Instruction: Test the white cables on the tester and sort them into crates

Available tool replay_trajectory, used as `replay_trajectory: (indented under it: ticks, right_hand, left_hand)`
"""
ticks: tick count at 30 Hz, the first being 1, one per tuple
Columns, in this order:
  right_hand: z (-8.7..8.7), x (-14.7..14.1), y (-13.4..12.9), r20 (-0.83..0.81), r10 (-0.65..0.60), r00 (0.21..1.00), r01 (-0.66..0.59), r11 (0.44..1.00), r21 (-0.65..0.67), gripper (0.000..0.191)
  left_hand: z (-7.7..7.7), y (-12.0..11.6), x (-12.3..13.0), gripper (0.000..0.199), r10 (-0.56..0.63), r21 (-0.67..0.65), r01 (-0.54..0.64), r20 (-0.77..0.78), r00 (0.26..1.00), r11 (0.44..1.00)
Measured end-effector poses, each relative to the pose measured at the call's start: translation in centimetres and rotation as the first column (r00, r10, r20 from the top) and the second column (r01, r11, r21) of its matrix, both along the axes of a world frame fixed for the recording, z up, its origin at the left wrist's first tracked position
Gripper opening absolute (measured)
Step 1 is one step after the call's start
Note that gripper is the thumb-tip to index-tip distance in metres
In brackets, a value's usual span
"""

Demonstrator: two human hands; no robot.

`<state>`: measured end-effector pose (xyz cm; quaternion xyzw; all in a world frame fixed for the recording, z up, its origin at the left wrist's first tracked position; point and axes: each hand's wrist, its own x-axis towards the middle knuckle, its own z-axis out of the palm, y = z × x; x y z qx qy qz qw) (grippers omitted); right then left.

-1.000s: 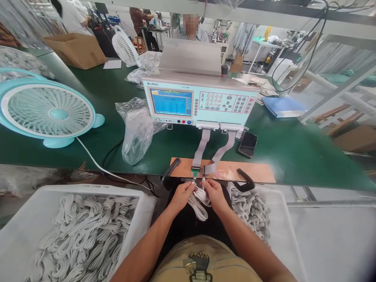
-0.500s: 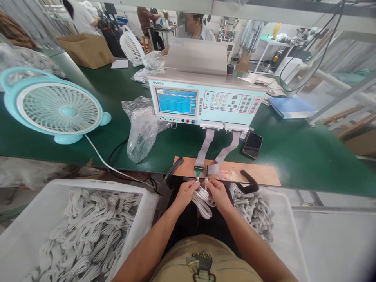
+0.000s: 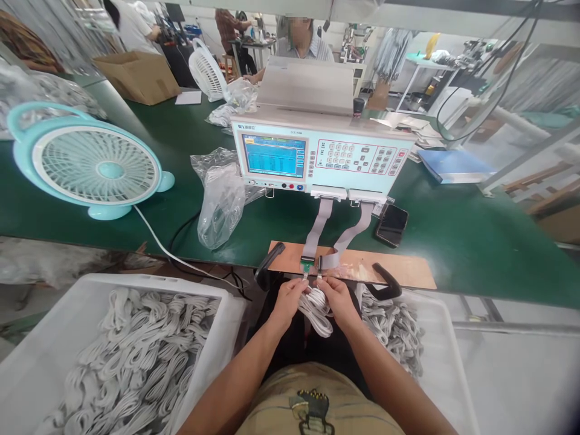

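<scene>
My left hand point(image 3: 290, 297) pinches one plug end of a white coiled cable point(image 3: 317, 319), and my right hand point(image 3: 334, 297) pinches the other. Both metal plugs meet small connectors at the front edge of a copper-coloured board point(image 3: 399, 267); how deep they sit I cannot tell. The left connector is on a green circuit board point(image 3: 307, 266). Grey ribbon cables point(image 3: 319, 229) run from these connectors up to a white tester point(image 3: 272, 128) with a lit blue screen point(image 3: 272, 158). The cable's loops hang between my hands, over my lap.
White bins of bundled cables flank me, one on the left point(image 3: 181, 280) and one on the right point(image 3: 446, 326). Black clamps point(image 3: 268, 266) grip the board. On the green table point(image 3: 489, 241) stand a blue fan point(image 3: 90, 163), plastic bags point(image 3: 221, 205) and a phone point(image 3: 391, 225). A person sits opposite.
The whole view has shifted slightly to the right. Both hands keep their pinch on the cable plugs at the connectors; the hanging loops have swung a little.
</scene>
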<state>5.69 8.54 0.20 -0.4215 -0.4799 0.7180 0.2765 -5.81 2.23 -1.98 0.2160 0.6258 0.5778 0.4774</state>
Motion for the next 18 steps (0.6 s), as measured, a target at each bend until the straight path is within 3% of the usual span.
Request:
replay_trajectory:
  ticks: [18]
  right_hand:
    - [-0.02, 0.04, 0.12, -0.008, 0.000, 1.000, 0.000, 1.000, 0.016, 0.029]
  left_hand:
    - [0.23, 0.12, -0.69, 0.028, -0.091, 0.046, 0.092, -0.029, 0.995, 0.995]
